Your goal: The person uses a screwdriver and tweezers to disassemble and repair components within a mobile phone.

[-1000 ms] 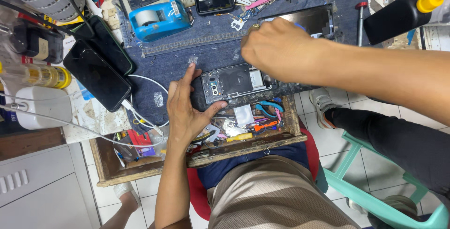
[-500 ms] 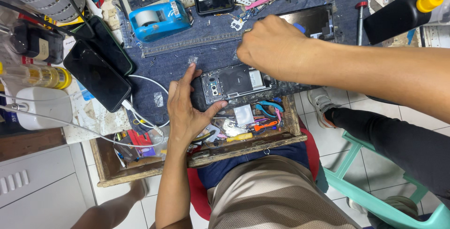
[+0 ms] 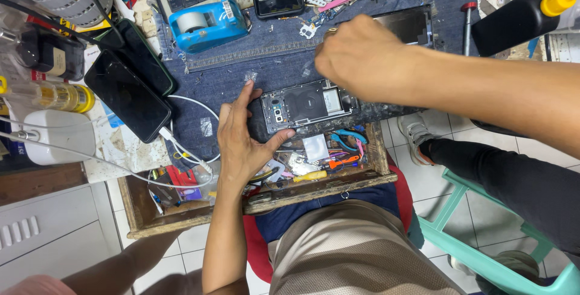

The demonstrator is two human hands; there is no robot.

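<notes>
Head view, my left hand (image 3: 241,141) clamps opened phone (image 3: 305,106) by its left end, flat on denim mat (image 3: 241,71), long axis left-right, insides up, my right hand (image 3: 362,59) curled above its right end, grip unclear

A denim cloth (image 3: 272,65) covers the table (image 3: 130,150). On the cloth lies an opened phone (image 3: 305,105); beyond it sits a blue tape dispenser (image 3: 202,23), and left of the phone, two dark phones (image 3: 130,86) lie side by side.
</notes>
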